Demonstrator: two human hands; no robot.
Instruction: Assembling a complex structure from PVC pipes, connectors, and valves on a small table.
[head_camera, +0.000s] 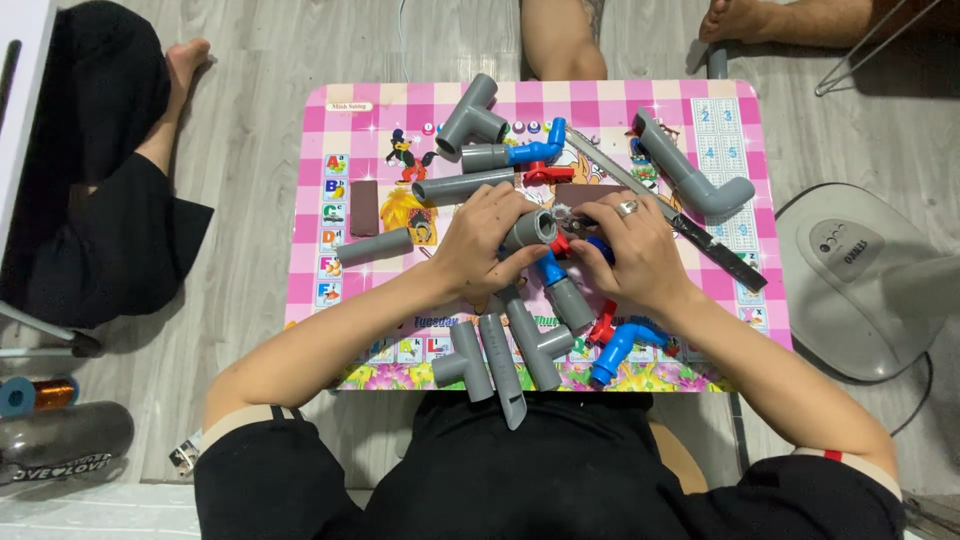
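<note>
Grey pipe fitting (533, 229) held above centre of pink table (320, 200), gripped closed in left hand (480, 245). Right hand (630, 250) closed on small metal part (562, 215) at fitting mouth. Fitting judged light, rigid, smooth; best grasped around barrel.

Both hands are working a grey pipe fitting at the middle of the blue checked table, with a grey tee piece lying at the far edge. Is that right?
Not quite: the table is pink checked, not blue, as the head view shows. The rest holds: left hand and right hand meet on the grey pipe fitting, and the grey tee piece lies at the far edge.
</note>
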